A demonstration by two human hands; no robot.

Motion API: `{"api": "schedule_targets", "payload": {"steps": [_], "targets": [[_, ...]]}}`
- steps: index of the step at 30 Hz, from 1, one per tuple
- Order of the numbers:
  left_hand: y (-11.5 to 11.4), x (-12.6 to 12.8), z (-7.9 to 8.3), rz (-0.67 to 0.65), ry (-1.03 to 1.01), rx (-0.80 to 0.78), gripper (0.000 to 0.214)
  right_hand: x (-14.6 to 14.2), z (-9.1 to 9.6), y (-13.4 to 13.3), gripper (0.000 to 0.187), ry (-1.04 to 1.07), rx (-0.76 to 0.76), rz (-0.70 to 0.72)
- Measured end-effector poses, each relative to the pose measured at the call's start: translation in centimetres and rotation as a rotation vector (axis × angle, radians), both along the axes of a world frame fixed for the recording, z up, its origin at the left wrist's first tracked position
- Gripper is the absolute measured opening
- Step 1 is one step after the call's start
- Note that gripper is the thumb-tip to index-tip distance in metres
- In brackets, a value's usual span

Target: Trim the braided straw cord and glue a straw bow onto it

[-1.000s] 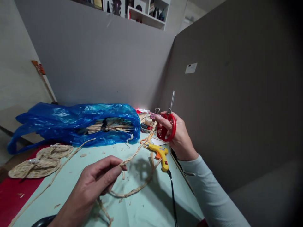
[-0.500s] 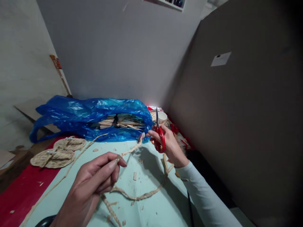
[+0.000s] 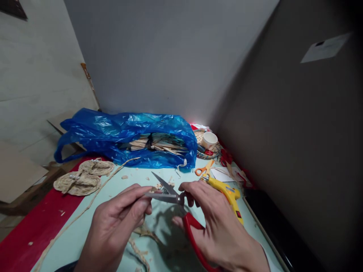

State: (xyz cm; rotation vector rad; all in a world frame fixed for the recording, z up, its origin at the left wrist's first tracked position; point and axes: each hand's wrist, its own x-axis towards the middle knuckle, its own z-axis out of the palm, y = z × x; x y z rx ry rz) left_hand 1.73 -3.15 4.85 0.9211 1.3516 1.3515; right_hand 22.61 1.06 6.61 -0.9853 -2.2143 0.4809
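My left hand point(image 3: 119, 219) pinches the end of a braided straw cord point(image 3: 138, 251) between thumb and fingers. The cord trails under the hand and off to the lower left across the pale green mat point(image 3: 167, 245). My right hand point(image 3: 218, 226) grips red-handled scissors point(image 3: 181, 211). Their blades are spread apart and point left, right at the pinched cord end by my left fingertips.
A blue plastic bag point(image 3: 127, 139) of straw strips lies at the back. Coiled straw mats point(image 3: 85, 175) sit on the red cloth at left. A yellow glue gun point(image 3: 227, 192), orange scissors point(image 3: 202, 170) and a white cup point(image 3: 209, 139) lie right of my hands, near a dark wall panel.
My right hand has brought the scissors down from an upright hold near the bag to the cord end at my left fingertips, with the blades now spread. The camera tilted down and shifted.
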Motion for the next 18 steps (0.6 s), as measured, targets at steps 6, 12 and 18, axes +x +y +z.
{"api": "schedule_targets", "payload": {"steps": [6, 12, 18], "targets": [[0.5, -0.7, 0.1, -0.032, 0.249, 0.058, 0.015, 0.2, -0.5, -0.1, 0.037, -0.1, 0.084, -0.01], [0.2, 0.0, 0.8, 0.011, 0.37, 0.001, 0.008, 0.8, -0.6, -0.1, 0.048, -0.247, 0.346, -0.022], [0.2, 0.7, 1.4, -0.01, 0.035, -0.12, 0.019, 1.2, -0.6, 0.0, 0.042, -0.306, 0.549, -0.052]]}}
